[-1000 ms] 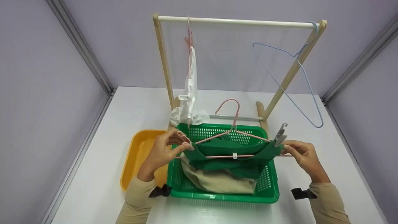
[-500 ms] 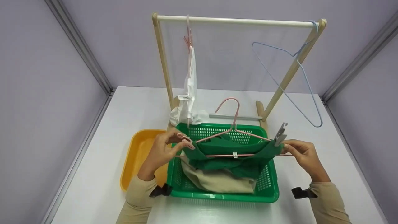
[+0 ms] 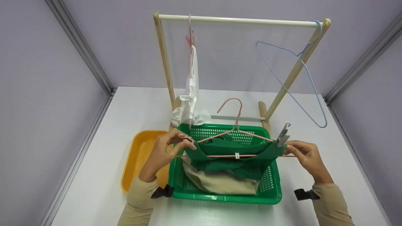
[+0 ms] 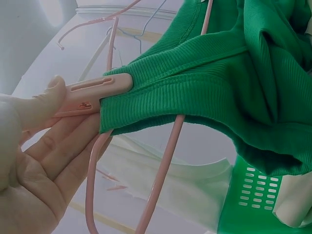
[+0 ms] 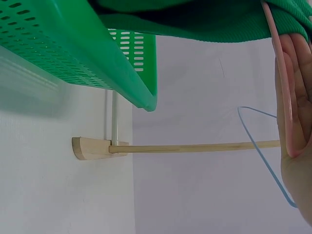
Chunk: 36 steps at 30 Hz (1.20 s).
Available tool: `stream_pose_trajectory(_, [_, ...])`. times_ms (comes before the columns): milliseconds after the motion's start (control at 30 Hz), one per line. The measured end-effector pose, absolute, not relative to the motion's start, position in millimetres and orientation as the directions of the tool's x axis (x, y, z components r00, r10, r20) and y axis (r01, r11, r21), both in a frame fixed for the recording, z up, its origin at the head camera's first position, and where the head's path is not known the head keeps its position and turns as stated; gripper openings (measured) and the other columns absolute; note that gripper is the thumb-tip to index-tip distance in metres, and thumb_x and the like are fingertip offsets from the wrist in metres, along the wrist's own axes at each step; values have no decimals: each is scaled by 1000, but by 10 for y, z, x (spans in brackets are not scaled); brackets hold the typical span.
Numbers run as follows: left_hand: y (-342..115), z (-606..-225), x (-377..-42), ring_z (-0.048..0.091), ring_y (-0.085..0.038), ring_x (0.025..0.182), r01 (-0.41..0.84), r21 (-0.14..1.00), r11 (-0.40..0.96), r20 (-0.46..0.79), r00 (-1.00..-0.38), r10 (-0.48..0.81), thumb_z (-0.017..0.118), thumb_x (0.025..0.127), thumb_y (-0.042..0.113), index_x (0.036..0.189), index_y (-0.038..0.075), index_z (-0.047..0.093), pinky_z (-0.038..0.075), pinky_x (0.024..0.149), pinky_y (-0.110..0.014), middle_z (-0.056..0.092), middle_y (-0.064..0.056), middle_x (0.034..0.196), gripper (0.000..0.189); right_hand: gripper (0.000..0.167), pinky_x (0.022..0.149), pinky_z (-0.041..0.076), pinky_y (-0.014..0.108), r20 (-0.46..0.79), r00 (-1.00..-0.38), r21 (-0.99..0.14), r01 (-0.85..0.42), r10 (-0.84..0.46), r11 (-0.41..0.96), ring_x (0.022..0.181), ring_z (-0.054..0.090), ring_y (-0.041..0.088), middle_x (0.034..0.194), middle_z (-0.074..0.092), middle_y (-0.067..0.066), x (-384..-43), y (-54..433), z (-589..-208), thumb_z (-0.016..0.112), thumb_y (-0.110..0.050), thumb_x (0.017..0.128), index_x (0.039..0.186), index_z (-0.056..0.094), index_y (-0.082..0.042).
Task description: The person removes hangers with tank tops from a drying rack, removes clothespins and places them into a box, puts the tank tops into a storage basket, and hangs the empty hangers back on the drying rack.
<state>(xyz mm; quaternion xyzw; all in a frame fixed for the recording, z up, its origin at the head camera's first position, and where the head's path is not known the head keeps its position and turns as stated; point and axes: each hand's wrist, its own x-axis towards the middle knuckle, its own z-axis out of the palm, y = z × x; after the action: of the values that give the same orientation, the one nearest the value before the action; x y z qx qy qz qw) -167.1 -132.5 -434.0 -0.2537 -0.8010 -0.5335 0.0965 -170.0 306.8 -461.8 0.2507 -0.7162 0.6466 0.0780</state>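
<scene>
A green tank top (image 3: 232,169) hangs on a pink hanger (image 3: 216,138) over the basket, its straps around the hanger's arms. My left hand (image 3: 161,152) pinches a pink clothespin (image 4: 97,92), whose jaws lie over the strap's ribbed edge in the left wrist view. On the other strap sits a grey clothespin (image 3: 283,136). Just beside it, my right hand (image 3: 307,158) pinches the outer edge of that strap between thumb and fingers. The hanger's right end lies along this hand's palm in the right wrist view, where the fingertips are hidden behind green cloth.
Below is a green basket (image 3: 226,198) holding beige cloth (image 3: 220,183). An orange tray (image 3: 130,166) stands to its left. Behind rises a wooden rack (image 3: 238,20) with a white garment (image 3: 193,91) on a hanger at left and a blue hanger (image 3: 309,75) at right.
My left thumb and fingers have shifted slightly on the pink clothespin since a second ago. Both hands, the hanger and the green tank top stay nearly in place.
</scene>
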Motion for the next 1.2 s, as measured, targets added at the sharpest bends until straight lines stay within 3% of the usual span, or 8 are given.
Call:
stream_pose_trajectory(300, [-1336, -4331, -1672, 72, -22, 89, 525, 796, 302, 450, -846, 286, 65, 89, 8, 97, 4, 64, 59, 83, -29, 74, -11, 95, 9, 28, 72, 56, 15, 444, -858, -886, -463, -257, 15, 76, 69, 5, 90, 75, -5, -1709, 3058, -4621, 48, 20, 89, 98, 70, 7])
stream_pose_trajectory(533, [-1398, -4310, -1663, 72, -11, 90, 506, 819, 270, 456, -860, 230, 64, 90, 5, 98, 5, 63, 58, 85, -25, 74, -10, 95, 8, 26, 73, 57, 15, 449, -855, -883, -469, -261, 16, 77, 70, 5, 91, 75, -5, -1727, 3081, -4640, 48, 20, 89, 99, 69, 9])
stream_pose_trajectory(933, [-1591, -4372, -1725, 71, -6, 88, 504, 812, 295, 488, -863, 129, 63, 89, 0, 101, 0, 62, 57, 83, -19, 74, -13, 97, 12, 27, 73, 57, 15, 436, -866, -889, -457, -247, 34, 77, 70, 5, 91, 75, -5, -1714, 3091, -4648, 48, 19, 89, 99, 70, 7])
stream_pose_trajectory(1200, [-1656, -4489, -1786, 69, -5, 93, 389, 863, 322, 385, -920, 81, 66, 90, 8, 102, 3, 62, 55, 88, -18, 72, -9, 99, 14, 26, 72, 57, 16, 433, -868, -889, -456, -245, 47, 75, 70, 6, 91, 75, -5, -1702, 3084, -4640, 48, 20, 89, 98, 70, 9])
